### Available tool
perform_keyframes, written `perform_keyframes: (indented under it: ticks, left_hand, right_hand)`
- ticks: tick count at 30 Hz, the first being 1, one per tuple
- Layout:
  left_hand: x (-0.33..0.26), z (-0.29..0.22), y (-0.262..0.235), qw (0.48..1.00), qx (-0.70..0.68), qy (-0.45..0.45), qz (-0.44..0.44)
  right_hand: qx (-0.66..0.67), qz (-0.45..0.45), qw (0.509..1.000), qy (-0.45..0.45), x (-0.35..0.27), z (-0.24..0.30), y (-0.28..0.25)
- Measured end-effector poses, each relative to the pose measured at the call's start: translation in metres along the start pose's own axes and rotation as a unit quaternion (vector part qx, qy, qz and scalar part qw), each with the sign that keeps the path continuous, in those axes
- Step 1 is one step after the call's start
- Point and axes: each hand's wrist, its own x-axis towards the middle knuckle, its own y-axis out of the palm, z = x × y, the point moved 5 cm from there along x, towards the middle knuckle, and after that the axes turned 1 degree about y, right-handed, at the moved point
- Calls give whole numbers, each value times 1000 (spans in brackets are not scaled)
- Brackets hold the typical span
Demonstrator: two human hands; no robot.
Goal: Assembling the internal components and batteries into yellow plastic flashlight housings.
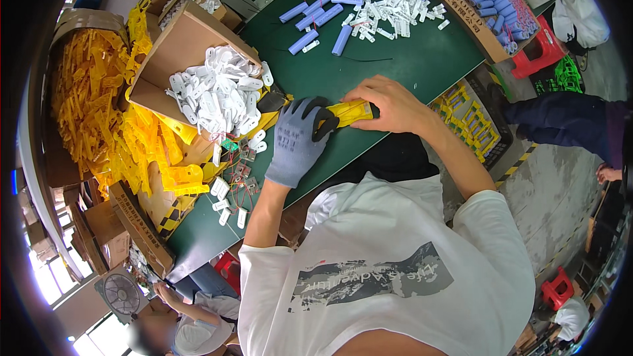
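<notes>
Over the front edge of the green table, a narrow yellow plastic housing [351,113] is held between my two hands. My left hand [298,144] wears a grey glove with dark fingertips and is closed around the housing's left end. My bare right hand [389,104] grips its right end, thumb below and fingers over the top. What lies inside the housing is hidden. Left of the glove, a tilted cardboard box [158,53] spills white oval plastic covers [224,89]. Small circuit boards with red wires [242,171] lie just below them.
Purple battery cells [303,41] and a heap of small white clips [395,13] lie at the table's far side, beside a carton of cells [491,3]. Yellow plastic shells [148,148] crowd the left. A crate of yellow frames [468,122] stands right. Other people are lower left and far right.
</notes>
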Motion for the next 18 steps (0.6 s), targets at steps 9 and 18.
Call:
perform_keyframes:
  ticks: [9, 18]
  left_hand:
    - [-21, 15, 4, 995, -34, -16, -96]
    - [-20, 20, 7, 992, -48, -35, -112]
  right_hand:
    - [57, 82, 995, 1, 26, 5, -25]
    - [-385, 197, 873, -227, 125, -19, -16]
